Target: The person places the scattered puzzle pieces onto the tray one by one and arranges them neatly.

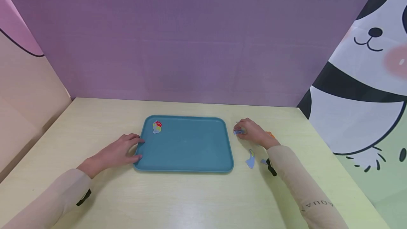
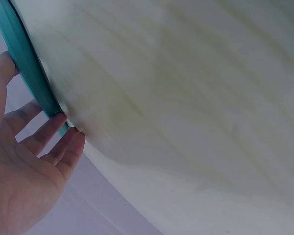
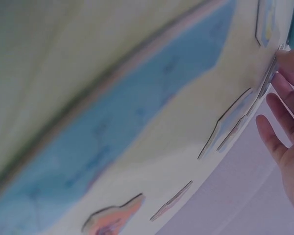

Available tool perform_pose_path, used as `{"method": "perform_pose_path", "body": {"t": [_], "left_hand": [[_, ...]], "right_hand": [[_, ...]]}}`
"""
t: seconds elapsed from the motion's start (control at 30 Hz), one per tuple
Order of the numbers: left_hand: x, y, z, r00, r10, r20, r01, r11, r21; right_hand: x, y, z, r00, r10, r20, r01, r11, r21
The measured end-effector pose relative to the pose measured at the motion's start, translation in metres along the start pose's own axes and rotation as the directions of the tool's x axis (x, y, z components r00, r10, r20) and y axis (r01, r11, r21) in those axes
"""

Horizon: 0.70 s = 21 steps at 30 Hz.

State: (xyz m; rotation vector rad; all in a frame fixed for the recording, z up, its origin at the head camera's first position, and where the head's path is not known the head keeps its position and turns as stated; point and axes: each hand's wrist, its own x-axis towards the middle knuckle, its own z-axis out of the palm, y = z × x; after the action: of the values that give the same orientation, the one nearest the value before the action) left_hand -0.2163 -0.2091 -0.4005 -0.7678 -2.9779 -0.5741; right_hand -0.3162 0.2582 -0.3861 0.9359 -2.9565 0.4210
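Blue piece is just right of the tray, pinched in the right hand; the left hand, fingers spread, touches the tray's edge. A slack pinch could drop the piece.

A blue tray lies flat on the counter, a multicoloured piece inside its far left corner; beside its right edge, the right grip pinches a bluish piece.
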Motion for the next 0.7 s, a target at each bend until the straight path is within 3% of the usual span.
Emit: {"method": "perform_pose_path", "body": {"t": [0.47, 0.7], "left_hand": [[0.002, -0.002, 0.002, 1.000, 0.004, -0.002, -0.004, 1.000, 0.010], [0.001, -0.002, 0.002, 1.000, 0.003, -0.005, -0.002, 1.000, 0.009]], "right_hand": [[0.005, 0.002, -0.005, 0.999, -0.005, -0.038, 0.004, 1.000, -0.020], [0.010, -0.006, -0.010, 0.996, -0.049, -0.072, 0.048, 0.999, -0.019]]}}
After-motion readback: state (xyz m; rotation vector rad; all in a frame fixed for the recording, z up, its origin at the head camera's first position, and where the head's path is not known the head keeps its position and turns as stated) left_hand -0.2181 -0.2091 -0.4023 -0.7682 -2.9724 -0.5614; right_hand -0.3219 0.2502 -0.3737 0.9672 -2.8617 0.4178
